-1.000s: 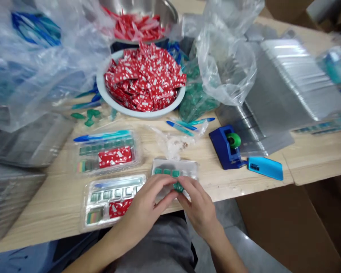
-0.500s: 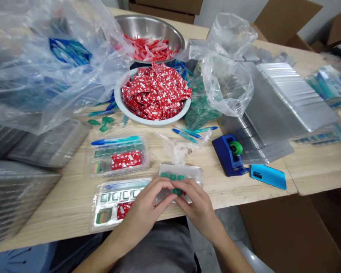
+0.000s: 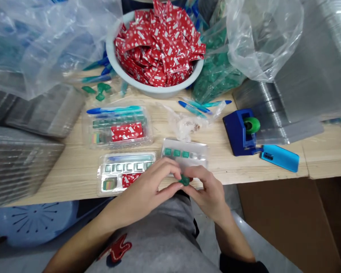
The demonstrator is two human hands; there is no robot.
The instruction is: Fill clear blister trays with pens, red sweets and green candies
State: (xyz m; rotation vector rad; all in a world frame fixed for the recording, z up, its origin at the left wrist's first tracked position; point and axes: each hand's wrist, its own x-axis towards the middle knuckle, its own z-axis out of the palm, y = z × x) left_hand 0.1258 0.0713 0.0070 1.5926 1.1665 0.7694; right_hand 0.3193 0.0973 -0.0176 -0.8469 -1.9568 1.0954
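Pinches green piece (image 3: 184, 180) with thumbs and fingertips of left hand (image 3: 152, 184) and right hand (image 3: 210, 191). Looks translucent, glossy, dark green, partly covered by fingers; can't tell full shape. Sits between both hands, near three green squares (image 3: 176, 153) in tray (image 3: 174, 144) just beyond fingertips. Shows red patterned packet (image 3: 130, 179) left of left hand.

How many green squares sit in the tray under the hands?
3: the left square, middle square and right square, side by side in the tray. The left hand and right hand may hide more.
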